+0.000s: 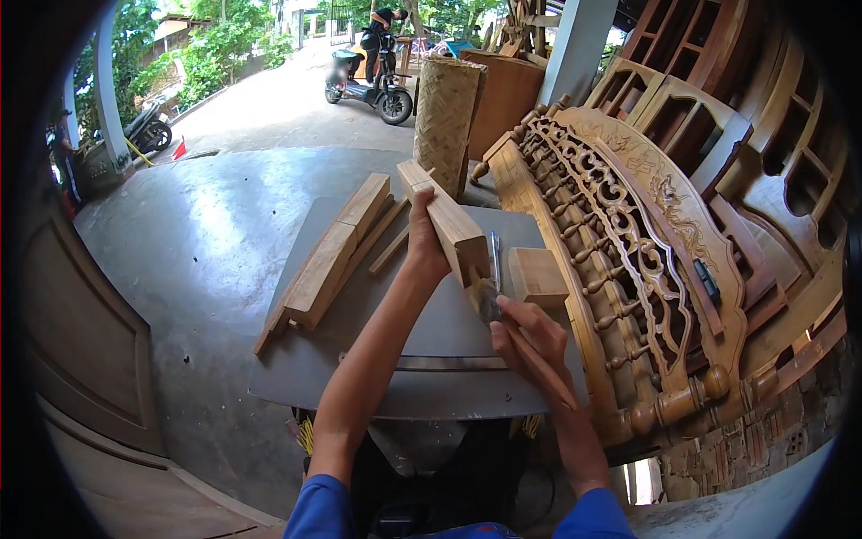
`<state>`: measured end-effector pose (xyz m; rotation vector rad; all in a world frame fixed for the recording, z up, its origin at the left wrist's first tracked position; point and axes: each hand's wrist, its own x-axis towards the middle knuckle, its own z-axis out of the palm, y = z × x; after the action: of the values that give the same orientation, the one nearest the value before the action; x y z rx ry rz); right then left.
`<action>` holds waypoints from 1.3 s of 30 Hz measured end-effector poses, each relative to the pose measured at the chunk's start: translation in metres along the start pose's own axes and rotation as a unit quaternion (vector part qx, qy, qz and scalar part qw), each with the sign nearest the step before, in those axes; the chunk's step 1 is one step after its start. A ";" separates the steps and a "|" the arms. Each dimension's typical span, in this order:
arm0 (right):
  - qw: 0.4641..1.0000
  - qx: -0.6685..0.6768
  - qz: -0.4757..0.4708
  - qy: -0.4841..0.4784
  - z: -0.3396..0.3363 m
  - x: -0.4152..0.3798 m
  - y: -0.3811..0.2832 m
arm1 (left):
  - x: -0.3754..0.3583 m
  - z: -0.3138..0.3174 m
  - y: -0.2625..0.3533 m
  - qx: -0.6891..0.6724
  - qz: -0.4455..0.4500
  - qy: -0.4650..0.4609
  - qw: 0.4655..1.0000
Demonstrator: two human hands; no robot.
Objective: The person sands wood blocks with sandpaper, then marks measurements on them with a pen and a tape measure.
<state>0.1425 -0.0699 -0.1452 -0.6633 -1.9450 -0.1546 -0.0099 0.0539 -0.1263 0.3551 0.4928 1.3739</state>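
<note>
The left hand [426,241] clasps a long, pale-brown rectangular wooden block [446,214] above the grey, flat-topped desk [310,361], while the right hand [537,334] grips a wooden-handled, brush-like tool [488,307] at the block's near end.

The grey tabletop [521,229] holds a thick wood beam [341,251] on the left, a thin stick [391,252] near it, and a chunky wood block [539,275] on the right (a skinny blue-tipped thing [496,248], hard to name, lies near that).
</note>
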 end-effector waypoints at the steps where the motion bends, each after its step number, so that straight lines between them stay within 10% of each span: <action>1: 1.000 0.012 0.010 -0.011 -0.001 -0.002 -0.001 | 0.002 -0.003 -0.002 0.007 -0.011 0.007 1.000; 7: 0.996 -0.010 -0.017 0.084 -0.014 0.045 -0.014 | 0.006 -0.004 -0.007 0.025 -0.066 -0.046 0.996; 11: 0.991 0.017 0.077 -0.108 -0.025 0.033 -0.011 | 0.012 -0.006 -0.013 0.056 -0.081 -0.043 0.994; 15: 0.995 -0.011 0.076 0.057 -0.026 0.039 -0.017 | 0.007 0.004 -0.020 0.004 -0.119 -0.035 0.992; 19: 0.979 0.074 0.137 -0.129 -0.033 0.030 -0.013 | 0.018 -0.010 -0.025 0.059 -0.157 -0.080 0.983; 23: 0.989 0.037 0.138 0.050 -0.020 0.033 -0.028 | 0.006 0.002 -0.025 0.041 -0.156 -0.109 0.981; 34: 0.941 0.209 0.266 0.009 0.007 -0.013 -0.038 | -0.006 -0.005 -0.016 0.070 -0.047 -0.326 0.942; 39: 0.923 0.097 0.305 0.214 0.005 -0.006 -0.022 | 0.005 -0.017 -0.004 0.103 -0.059 -0.435 0.893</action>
<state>0.1294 -0.0883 -0.1487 -0.9781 -1.2489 0.2604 -0.0151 0.0570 -0.1438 1.0351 -0.0967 0.9132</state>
